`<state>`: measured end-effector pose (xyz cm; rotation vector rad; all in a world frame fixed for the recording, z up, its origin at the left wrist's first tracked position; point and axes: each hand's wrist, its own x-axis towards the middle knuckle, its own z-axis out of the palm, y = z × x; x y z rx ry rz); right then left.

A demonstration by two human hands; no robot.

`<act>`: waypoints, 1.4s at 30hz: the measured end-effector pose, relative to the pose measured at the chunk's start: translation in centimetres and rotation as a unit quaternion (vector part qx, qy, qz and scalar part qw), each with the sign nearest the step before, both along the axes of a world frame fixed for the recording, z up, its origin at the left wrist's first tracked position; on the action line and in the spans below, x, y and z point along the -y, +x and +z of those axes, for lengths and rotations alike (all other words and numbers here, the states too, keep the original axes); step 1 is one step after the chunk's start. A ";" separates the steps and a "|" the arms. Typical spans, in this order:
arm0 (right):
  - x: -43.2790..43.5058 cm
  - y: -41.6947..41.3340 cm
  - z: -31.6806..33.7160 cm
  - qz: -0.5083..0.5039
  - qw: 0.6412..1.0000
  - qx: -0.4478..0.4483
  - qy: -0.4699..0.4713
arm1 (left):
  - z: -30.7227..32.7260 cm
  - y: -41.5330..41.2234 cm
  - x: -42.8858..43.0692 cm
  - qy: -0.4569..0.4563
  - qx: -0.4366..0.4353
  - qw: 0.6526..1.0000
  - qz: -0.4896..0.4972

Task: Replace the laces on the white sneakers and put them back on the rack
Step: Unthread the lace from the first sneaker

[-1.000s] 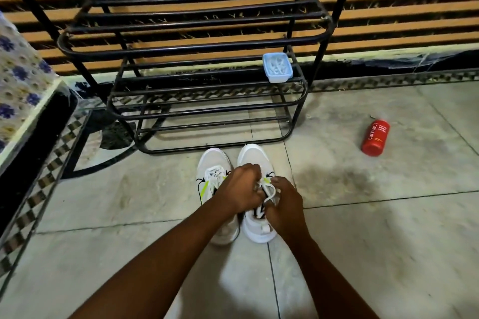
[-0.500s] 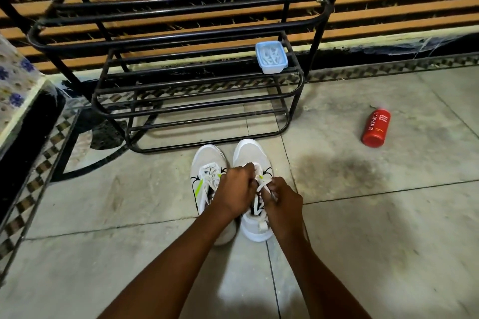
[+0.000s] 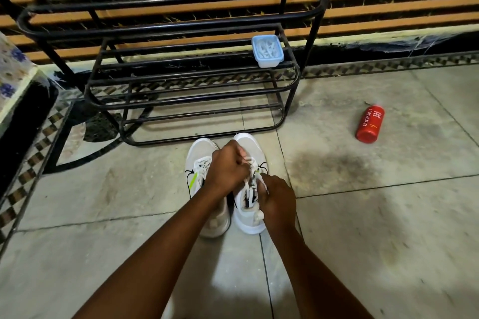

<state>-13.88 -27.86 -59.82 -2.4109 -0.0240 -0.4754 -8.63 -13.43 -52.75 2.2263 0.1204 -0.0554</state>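
Two white sneakers stand side by side on the tiled floor, toes toward the black metal rack (image 3: 293, 80). The left sneaker (image 3: 198, 160) has white laces and a yellow-green side stripe. Both hands work over the right sneaker (image 3: 250, 223). My left hand (image 3: 228, 166) is curled above its tongue and pinches a white lace (image 3: 252, 163). My right hand (image 3: 278, 198) grips the lace lower down, by the shoe's collar. The hands hide most of the lacing. A light blue box (image 3: 268, 50) with white laces in it sits on the rack's lower shelf.
A red bottle (image 3: 369, 124) lies on the floor to the right of the rack. A low ledge with a floral cloth (image 3: 11, 70) runs along the left edge. Slatted orange-and-black wall behind the rack.
My left hand has moved up toward the toe of the right sneaker, drawing the lace with it. My right hand stays at the collar. The camera has tilted a little.
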 end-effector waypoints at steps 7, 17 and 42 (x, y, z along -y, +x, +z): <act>0.5 1.2 0.6 -0.021 0.999 -0.038 -0.033 | 0.8 0.7 -1.1 0.138 -0.065 0.966 -0.206; 0.3 0.7 0.1 -0.028 0.999 -0.024 -0.034 | 1.2 2.4 -0.1 -0.103 -0.112 0.986 0.061; -0.1 0.7 -0.1 -0.025 0.999 -0.014 -0.032 | 0.9 2.7 -1.8 0.041 -0.005 0.980 -0.193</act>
